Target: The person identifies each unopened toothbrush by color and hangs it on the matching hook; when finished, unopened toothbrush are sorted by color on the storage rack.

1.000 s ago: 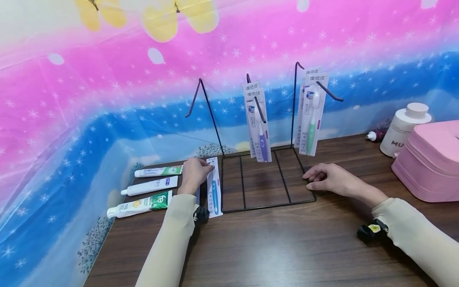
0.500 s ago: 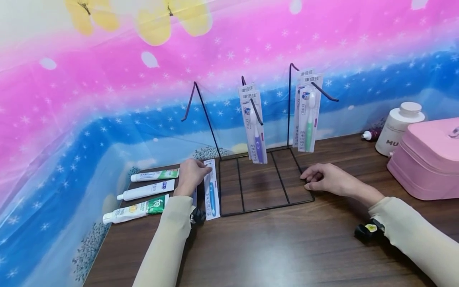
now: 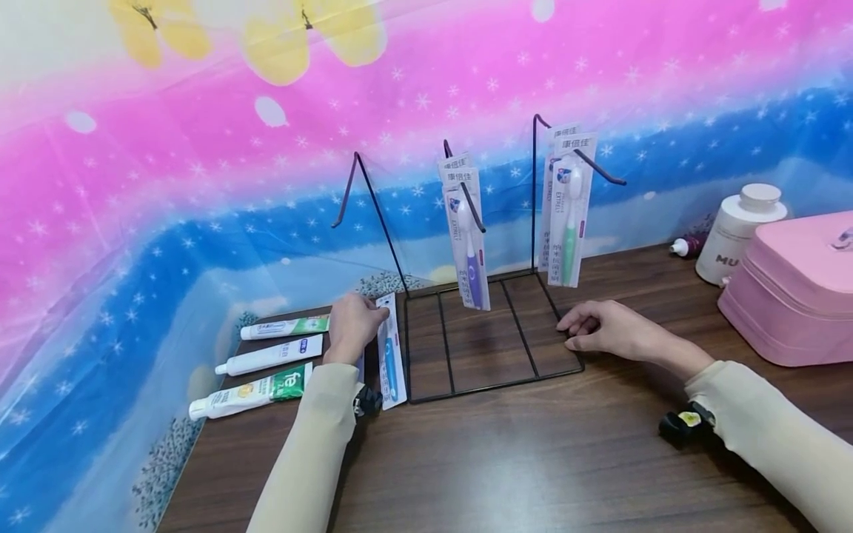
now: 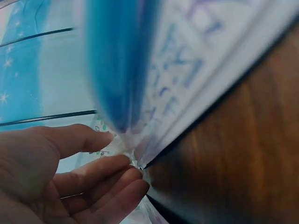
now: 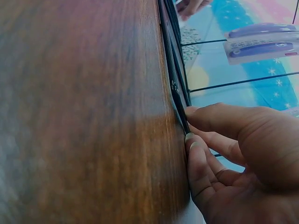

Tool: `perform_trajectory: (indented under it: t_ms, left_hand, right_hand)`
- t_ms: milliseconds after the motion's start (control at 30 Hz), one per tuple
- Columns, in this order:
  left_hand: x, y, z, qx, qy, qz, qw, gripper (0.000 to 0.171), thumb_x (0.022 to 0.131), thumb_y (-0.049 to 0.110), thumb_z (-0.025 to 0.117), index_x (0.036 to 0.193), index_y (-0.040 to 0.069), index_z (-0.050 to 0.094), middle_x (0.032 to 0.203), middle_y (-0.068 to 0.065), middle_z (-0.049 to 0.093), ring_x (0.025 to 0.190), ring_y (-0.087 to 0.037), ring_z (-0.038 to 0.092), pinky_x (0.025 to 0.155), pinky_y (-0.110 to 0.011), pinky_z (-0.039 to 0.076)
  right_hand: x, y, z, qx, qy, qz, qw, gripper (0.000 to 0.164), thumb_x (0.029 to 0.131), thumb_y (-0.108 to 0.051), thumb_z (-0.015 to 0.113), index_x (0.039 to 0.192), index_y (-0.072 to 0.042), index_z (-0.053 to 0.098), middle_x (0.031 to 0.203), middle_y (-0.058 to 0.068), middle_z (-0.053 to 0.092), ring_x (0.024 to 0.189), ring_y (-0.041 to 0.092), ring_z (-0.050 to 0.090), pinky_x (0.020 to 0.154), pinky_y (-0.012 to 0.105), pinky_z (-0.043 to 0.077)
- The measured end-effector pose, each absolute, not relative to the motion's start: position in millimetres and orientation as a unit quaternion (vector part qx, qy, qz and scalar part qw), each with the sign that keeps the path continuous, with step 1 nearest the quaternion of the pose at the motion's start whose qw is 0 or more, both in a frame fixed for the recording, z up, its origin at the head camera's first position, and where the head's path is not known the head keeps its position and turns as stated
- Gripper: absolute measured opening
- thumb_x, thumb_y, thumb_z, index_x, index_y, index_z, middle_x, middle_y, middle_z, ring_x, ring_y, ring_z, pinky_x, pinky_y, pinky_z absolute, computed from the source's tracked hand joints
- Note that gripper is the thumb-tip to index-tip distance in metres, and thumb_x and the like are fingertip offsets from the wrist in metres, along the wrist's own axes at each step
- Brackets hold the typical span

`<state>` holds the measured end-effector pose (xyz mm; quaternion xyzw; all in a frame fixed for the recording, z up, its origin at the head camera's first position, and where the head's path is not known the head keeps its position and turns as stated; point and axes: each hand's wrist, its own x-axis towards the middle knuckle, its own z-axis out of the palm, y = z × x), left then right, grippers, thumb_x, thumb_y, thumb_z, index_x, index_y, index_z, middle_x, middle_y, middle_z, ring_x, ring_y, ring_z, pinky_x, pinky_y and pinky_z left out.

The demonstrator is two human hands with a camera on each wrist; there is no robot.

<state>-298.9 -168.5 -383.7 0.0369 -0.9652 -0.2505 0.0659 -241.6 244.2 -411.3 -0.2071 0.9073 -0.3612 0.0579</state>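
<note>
My left hand (image 3: 353,326) pinches the top end of a packaged toothbrush (image 3: 390,363) with a blue handle, just left of a black wire rack (image 3: 496,389). In the left wrist view the blue handle (image 4: 119,56) looms close, blurred, above the thumb and fingertips. My right hand (image 3: 613,332) grips the right side of the rack's base between thumb and fingers, as the right wrist view shows at the wire (image 5: 181,109). Packaged purple toothbrushes (image 3: 472,266) hang on the middle hook and packaged green ones (image 3: 570,240) on the right hook. The left hook (image 3: 345,191) carries nothing.
Toothpaste tubes (image 3: 273,354) lie in a column at the left, by the curtain. Partly hidden under my left forearm is another pale package. A white bottle (image 3: 736,237), a small dark-red tube (image 3: 689,244) and a pink case (image 3: 793,289) stand or lie at the right.
The view has shifted slightly, so everything sits a little further left. The blue toothbrush's package looks slightly more tilted, and the hanging packages have swayed a little. Both hands keep their places.
</note>
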Motion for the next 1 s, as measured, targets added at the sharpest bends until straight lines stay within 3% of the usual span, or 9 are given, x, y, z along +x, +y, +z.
perform_trajectory:
  t_ms: [100,267,500,667,833,1000]
  left_hand:
    - [-296.0,-170.3,-384.2,0.042,-0.964,-0.255,0.070,0.051,0.091,0.025,0.066,0.044,0.012,0.049,0.040,0.002,0.035,0.035,-0.013,0.031,0.038,-0.028,0.029]
    - [-285.2,-172.8,-375.4,0.055,-0.955,-0.279,0.082,0.041,0.091,0.027,0.064,0.055,0.008,0.065,0.044,-0.002,0.047,0.038,-0.015,0.040,0.040,-0.029,0.033]
    - [-267.4,-171.3,-348.6,0.037,-0.918,-0.361,0.161,0.018,0.086,0.029,0.065,0.085,0.012,0.073,0.078,-0.005,0.067,0.064,-0.022,0.057,0.056,-0.034,0.045]
    - [-263.4,-164.8,-337.7,0.006,-0.880,-0.428,0.206,0.019,0.085,0.032,0.069,0.092,0.014,0.071,0.089,-0.002,0.069,0.076,-0.019,0.061,0.062,-0.035,0.050]
    - [-257.0,-156.1,-326.4,-0.036,-0.841,-0.479,0.250,0.037,0.085,0.032,0.075,0.116,0.014,0.066,0.105,-0.002,0.070,0.089,-0.015,0.067,0.072,-0.034,0.056]
    - [-245.7,-147.9,-311.0,-0.085,-0.819,-0.498,0.272,0.043,0.083,0.029,0.078,0.122,0.015,0.067,0.107,-0.001,0.070,0.089,-0.013,0.068,0.072,-0.033,0.057]
  right_hand:
    - [-241.6,243.4,-411.8,-0.208,0.908,-0.359,0.055,0.026,0.087,-0.021,0.074,0.111,-0.011,0.069,0.098,-0.001,0.067,0.089,0.015,0.061,0.075,0.034,0.051]
    - [-241.4,241.9,-411.1,-0.210,0.908,-0.360,0.056,0.026,0.088,-0.022,0.074,0.111,-0.011,0.069,0.100,0.000,0.067,0.090,0.015,0.061,0.075,0.034,0.050]
    - [-239.8,241.4,-410.2,-0.205,0.905,-0.367,0.061,0.027,0.088,-0.021,0.073,0.112,-0.010,0.069,0.097,-0.001,0.067,0.089,0.016,0.061,0.075,0.035,0.050]
    - [-239.2,240.9,-411.8,-0.202,0.903,-0.371,0.072,0.028,0.089,-0.023,0.073,0.114,-0.010,0.068,0.098,-0.002,0.067,0.089,0.016,0.060,0.075,0.035,0.049]
    - [-238.7,240.5,-410.4,-0.206,0.903,-0.371,0.072,0.030,0.089,-0.023,0.073,0.114,-0.008,0.068,0.098,-0.002,0.067,0.088,0.015,0.060,0.074,0.034,0.049]
    - [-239.4,240.8,-408.3,-0.204,0.904,-0.368,0.070,0.029,0.089,-0.020,0.073,0.114,-0.008,0.068,0.097,-0.001,0.067,0.085,0.016,0.060,0.072,0.033,0.049]
